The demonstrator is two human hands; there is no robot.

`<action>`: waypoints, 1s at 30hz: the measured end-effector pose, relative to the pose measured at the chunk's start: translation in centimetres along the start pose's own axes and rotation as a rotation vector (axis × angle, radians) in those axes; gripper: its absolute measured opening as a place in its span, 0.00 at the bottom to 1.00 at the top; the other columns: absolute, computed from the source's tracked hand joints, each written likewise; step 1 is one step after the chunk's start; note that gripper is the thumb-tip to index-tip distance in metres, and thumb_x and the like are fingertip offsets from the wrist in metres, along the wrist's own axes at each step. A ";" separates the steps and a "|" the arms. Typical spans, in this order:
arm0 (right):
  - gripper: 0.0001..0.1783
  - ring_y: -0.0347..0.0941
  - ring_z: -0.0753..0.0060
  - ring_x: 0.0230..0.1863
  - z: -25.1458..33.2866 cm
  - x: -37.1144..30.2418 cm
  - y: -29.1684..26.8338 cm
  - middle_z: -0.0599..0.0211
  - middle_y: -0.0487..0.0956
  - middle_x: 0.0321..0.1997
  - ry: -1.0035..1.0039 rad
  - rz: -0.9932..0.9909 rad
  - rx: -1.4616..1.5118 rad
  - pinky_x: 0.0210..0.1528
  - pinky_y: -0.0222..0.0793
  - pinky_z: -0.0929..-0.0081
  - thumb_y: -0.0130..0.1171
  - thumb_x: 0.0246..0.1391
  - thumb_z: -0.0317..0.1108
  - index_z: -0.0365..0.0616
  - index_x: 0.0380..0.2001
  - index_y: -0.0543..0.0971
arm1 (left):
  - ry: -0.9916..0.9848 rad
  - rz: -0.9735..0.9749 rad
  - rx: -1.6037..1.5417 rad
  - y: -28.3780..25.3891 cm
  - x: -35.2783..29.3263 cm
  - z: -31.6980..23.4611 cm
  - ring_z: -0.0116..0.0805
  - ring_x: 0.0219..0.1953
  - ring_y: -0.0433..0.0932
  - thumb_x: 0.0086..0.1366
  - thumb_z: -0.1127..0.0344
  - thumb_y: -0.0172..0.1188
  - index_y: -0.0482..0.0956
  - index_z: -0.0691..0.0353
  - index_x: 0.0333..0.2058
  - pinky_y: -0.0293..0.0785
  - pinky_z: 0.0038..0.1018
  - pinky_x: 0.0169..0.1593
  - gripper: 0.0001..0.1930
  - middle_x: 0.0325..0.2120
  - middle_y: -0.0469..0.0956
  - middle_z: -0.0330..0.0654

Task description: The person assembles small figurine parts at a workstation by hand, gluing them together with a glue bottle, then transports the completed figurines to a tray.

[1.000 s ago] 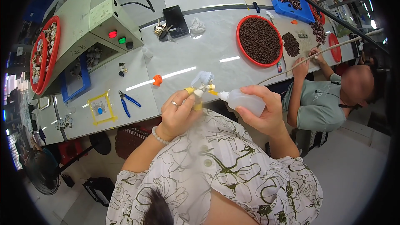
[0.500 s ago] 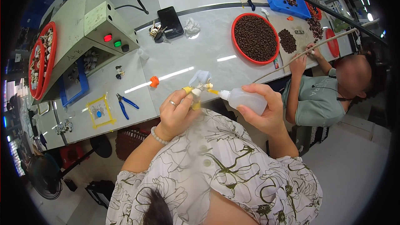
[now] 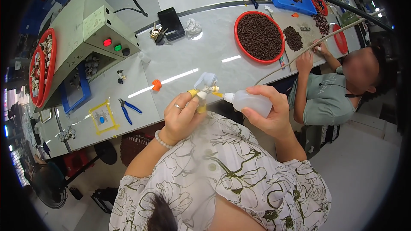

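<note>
Left hand: The person's left hand (image 3: 184,113), with yellow coverings on fingertips, was closed in a pinch around a small white-and-yellow piece (image 3: 206,91).
Right hand: The right hand (image 3: 274,109) was curled, thumb opposite fingers, around a translucent white plastic squeeze bottle (image 3: 252,103).
Piece: It sat at the left fingertips, in front of the patterned white blouse (image 3: 239,162); a pale bluish-white part (image 3: 206,79) stood at its far side.
Nozzle: The bottle's slim yellow tip (image 3: 218,94) pointed left at the piece; whether they touched could not be told.
Near table: On the glossy pale tabletop (image 3: 205,53), a small orange object (image 3: 156,85) lay beyond the left hand, with blue-handled pliers (image 3: 129,111) and a yellow-edged square sheet (image 3: 103,116) farther left.
Far table: A black flat rectangular device (image 3: 171,23) lay between a bunch of keys (image 3: 156,33) and crumpled white tissue (image 3: 193,28).
Machine: A grey-green metal housing (image 3: 92,32) with red and green lights stood at left.
Right side: A round red tray (image 3: 236,34) held dark brown beads, near a co-worker in a grey-green shirt (image 3: 323,98).
</note>
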State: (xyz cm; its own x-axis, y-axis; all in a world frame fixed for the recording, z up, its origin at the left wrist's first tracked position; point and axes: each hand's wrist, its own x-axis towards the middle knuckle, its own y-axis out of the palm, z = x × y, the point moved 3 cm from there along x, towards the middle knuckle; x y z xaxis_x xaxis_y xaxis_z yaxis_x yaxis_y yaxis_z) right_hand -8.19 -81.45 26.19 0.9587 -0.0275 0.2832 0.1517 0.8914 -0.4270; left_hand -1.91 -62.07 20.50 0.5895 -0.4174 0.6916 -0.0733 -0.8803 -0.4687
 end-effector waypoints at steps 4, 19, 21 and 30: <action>0.20 0.75 0.75 0.27 0.1 0.1 0.1 0.62 0.76 0.30 0.000 0.002 -0.005 0.27 0.67 0.84 0.63 0.36 0.24 0.37 0.38 0.71 | -0.037 0.043 0.017 -0.2 -0.2 0.0 0.40 0.23 0.75 0.37 0.80 0.64 0.70 0.69 0.29 0.72 0.25 0.26 0.17 0.27 0.74 0.51; 0.22 0.74 0.73 0.35 -3.4 -3.3 -4.3 0.63 0.76 0.35 0.352 -0.176 0.500 0.39 0.68 0.79 0.62 0.35 0.26 0.36 0.39 0.71 | 0.019 0.005 0.007 0.3 1.2 0.1 0.42 0.23 0.72 0.36 0.80 0.63 0.70 0.70 0.30 0.71 0.27 0.25 0.17 0.27 0.72 0.50; 0.23 0.73 0.72 0.36 -5.8 -5.0 -6.5 0.63 0.75 0.35 0.371 -0.250 0.651 0.41 0.68 0.77 0.62 0.36 0.28 0.36 0.41 0.71 | 0.012 0.022 0.014 0.4 1.2 0.2 0.42 0.24 0.73 0.37 0.80 0.63 0.70 0.70 0.30 0.71 0.27 0.27 0.17 0.28 0.72 0.51; 0.19 0.69 0.72 0.41 -23.1 -4.8 -20.0 0.68 0.72 0.39 0.307 -0.882 0.660 0.43 0.66 0.76 0.57 0.45 0.23 0.38 0.42 0.68 | -0.073 0.001 0.062 2.1 2.1 0.2 0.44 0.28 0.74 0.35 0.81 0.61 0.70 0.68 0.32 0.71 0.29 0.31 0.19 0.30 0.74 0.51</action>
State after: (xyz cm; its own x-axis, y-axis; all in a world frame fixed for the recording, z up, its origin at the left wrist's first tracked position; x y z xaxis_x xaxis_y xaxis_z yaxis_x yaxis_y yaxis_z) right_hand -10.23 -109.56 13.51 0.6131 -0.7900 -0.0004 0.7321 0.5679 0.3762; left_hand -0.64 -64.77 20.80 0.6466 -0.3991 0.6501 -0.0254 -0.8630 -0.5045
